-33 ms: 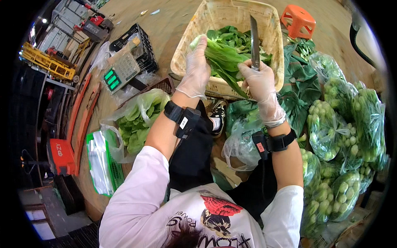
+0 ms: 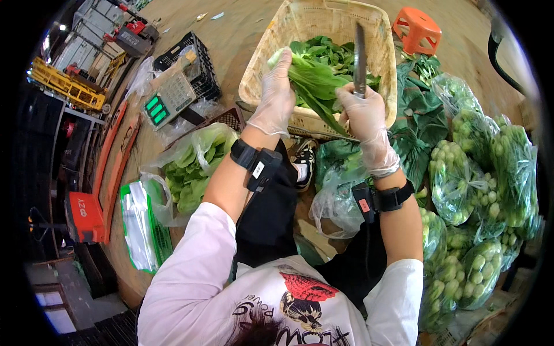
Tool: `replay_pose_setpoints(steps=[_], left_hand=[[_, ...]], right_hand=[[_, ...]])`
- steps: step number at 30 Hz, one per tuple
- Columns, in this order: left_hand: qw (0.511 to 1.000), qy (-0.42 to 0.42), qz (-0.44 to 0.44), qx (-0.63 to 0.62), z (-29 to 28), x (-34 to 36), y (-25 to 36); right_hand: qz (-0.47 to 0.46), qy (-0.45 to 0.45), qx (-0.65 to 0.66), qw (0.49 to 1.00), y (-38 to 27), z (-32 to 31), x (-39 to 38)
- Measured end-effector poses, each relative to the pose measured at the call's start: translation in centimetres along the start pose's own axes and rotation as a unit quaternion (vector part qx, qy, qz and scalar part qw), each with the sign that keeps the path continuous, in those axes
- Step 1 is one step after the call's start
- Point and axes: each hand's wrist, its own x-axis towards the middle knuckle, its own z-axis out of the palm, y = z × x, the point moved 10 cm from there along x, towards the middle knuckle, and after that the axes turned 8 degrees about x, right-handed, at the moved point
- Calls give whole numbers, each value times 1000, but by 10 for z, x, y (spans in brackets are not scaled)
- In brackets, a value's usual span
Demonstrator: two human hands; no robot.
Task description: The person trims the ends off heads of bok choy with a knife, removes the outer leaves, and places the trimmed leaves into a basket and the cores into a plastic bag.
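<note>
My left hand (image 2: 277, 97), in a clear plastic glove, is closed around a leafy green vegetable (image 2: 314, 86). Its leaves fan out toward my right hand (image 2: 365, 112), gloved as well. That hand grips a knife (image 2: 360, 57) at its lower end, with the blade pointing up and away from me. Right thumb and fingers sit close to the leaf edges; whether they also pinch a leaf I cannot tell. Both hands are over the near part of a cream plastic crate (image 2: 259, 63). Loose greens (image 2: 323, 46) lie inside it.
Left stand a scale (image 2: 172, 99) with a lit display, a black crate (image 2: 206, 75), a bag of lettuce-like leaves (image 2: 190, 173) and a green basket of plastic bags (image 2: 141, 228). Right are several bagged greens (image 2: 453, 179) and an orange stool (image 2: 416, 32). A clear bag (image 2: 334, 207) lies between my legs.
The knife and my right hand have shifted slightly to the right. My left hand keeps its hold on the leafy green vegetable, almost in place.
</note>
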Motion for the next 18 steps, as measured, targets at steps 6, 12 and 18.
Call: replay_pose_setpoints(steps=[6,12,18], left_hand=[[995,86,-35,47,-4,5,-14],[983,149,-25,106,-51,35,-4],[988,144,-42,-25,-49,33,-8]], right_hand=[[-5,60,21,998,5,-15,8],[9,-1,34,999,3,-6,14],[-88,139,-399,902,-6,-70,39]])
